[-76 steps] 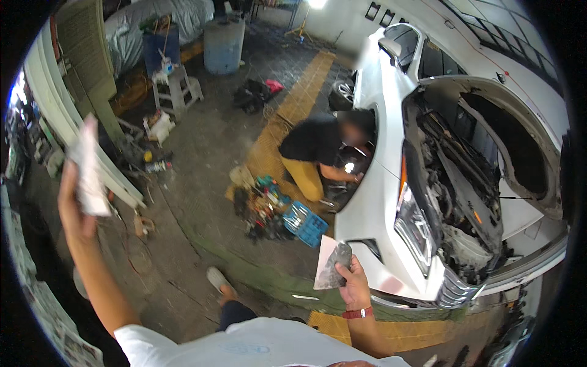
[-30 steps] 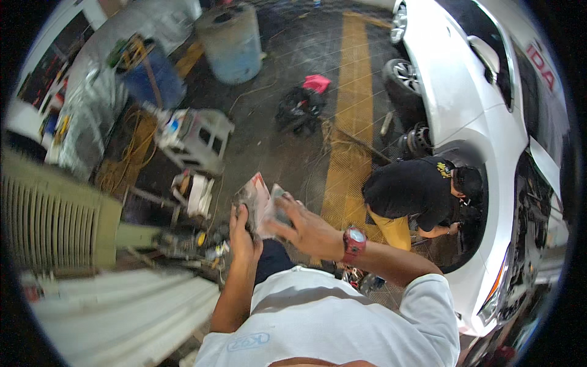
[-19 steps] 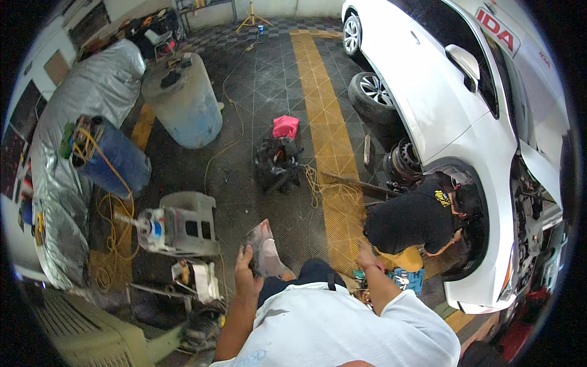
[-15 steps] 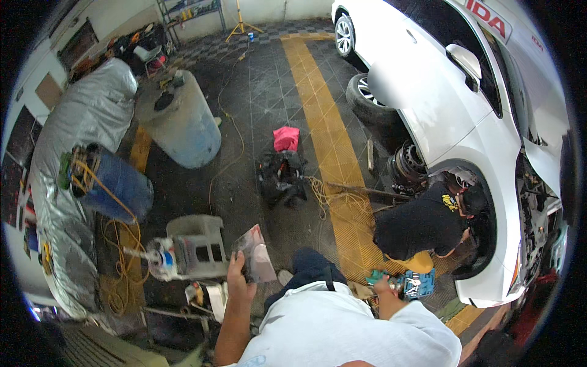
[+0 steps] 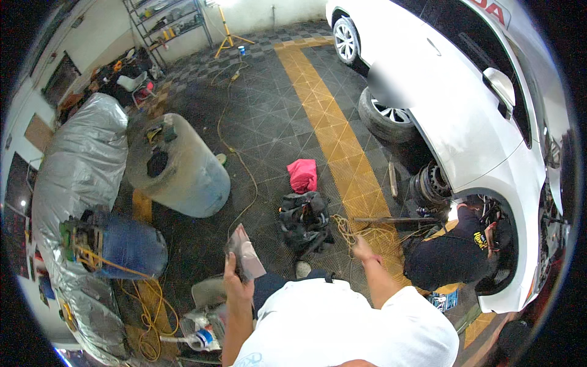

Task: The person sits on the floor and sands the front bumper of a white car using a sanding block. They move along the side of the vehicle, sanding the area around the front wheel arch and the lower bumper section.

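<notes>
My left hand (image 5: 237,284) grips a flat rectangular packet (image 5: 249,255), part dark and part pale pink, by its near left edge, thumb upright along it. I cannot make out what the packet holds. My right hand (image 5: 365,249) reaches out over the floor, close to a coil of yellow cord (image 5: 348,229) in the picture. Its fingers are small and smeared, so whether they hold anything is unclear. Left of that hand, a black bag (image 5: 304,221) lies on the floor with a bright pink cloth (image 5: 302,175) beyond it.
A person in black (image 5: 449,254) crouches at the wheel well of a white car (image 5: 458,140). A loose wheel (image 5: 386,116) lies beside it. Left stand a large barrel (image 5: 202,177), a blue drum (image 5: 134,248) and a silver-covered vehicle (image 5: 79,171). A grey plastic chair (image 5: 209,292) is near.
My right hand has swung forward, away from the green tool and blue tool case, toward the yellow cord. My left hand still holds the packet. The whole view has shifted with my head.
</notes>
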`<state>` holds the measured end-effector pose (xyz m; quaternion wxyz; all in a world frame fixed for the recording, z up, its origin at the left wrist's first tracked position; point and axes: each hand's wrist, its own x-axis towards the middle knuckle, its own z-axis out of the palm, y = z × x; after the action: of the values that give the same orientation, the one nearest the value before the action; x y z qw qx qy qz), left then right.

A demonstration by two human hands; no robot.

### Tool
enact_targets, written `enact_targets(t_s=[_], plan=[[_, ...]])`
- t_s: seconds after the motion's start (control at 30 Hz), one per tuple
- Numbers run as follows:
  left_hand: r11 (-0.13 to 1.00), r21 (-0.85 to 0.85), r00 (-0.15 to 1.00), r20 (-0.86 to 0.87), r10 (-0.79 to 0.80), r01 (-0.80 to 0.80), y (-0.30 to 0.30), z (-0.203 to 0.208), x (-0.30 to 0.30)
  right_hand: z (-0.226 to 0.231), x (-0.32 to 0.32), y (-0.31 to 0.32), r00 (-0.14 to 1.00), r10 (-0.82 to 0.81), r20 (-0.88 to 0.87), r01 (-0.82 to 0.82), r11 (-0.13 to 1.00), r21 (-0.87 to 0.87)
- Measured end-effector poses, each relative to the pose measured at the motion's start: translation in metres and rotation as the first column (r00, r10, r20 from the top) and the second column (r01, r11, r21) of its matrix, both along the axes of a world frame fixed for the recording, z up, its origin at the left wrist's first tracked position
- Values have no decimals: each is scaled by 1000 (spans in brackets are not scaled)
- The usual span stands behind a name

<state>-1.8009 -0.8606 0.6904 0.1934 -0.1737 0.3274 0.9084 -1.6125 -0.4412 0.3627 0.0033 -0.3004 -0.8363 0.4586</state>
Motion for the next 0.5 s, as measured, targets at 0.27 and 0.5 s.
enact_targets(t_s=[0.27,0.5], plan=[[988,-108,994,3,-111,111,53,16,-215,285,-345,-28,865,-1,-501,-134,963,-233],[918,-49,918,-33,-395,393,100,1,-458,318,-518,-36,778,-545,-313,2,500,-866]])
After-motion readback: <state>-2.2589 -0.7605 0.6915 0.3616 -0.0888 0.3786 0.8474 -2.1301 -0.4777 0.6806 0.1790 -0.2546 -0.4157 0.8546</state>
